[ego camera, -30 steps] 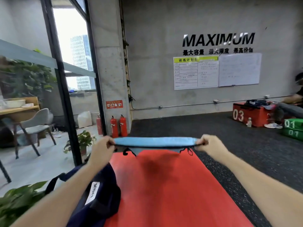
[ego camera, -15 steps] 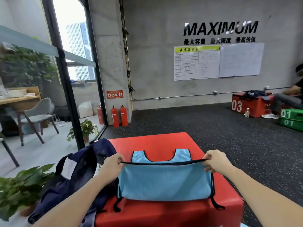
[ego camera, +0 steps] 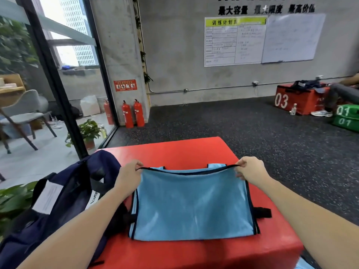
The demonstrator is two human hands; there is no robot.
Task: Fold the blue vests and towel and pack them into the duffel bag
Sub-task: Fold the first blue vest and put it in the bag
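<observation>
A light blue fabric vest with black trim (ego camera: 191, 204) is spread on a red padded worktop (ego camera: 174, 150). Its far edge is pinched at the corners by the left hand (ego camera: 129, 174) and right hand (ego camera: 250, 169). A navy fabric duffel bag (ego camera: 64, 199) is slumped just beside it, on the left.

A large red padded box (ego camera: 194, 150) fills six o'clock on speckled black rubber flooring (ego camera: 252, 129). Two red fire extinguishers (ego camera: 133, 113) stand at eleven o'clock against a concrete pillar. A whiteboard (ego camera: 293, 37) hangs at one o'clock; a red "03" box (ego camera: 295, 100) sits at two o'clock. A grey chair (ego camera: 25, 115) stands at nine o'clock.
</observation>
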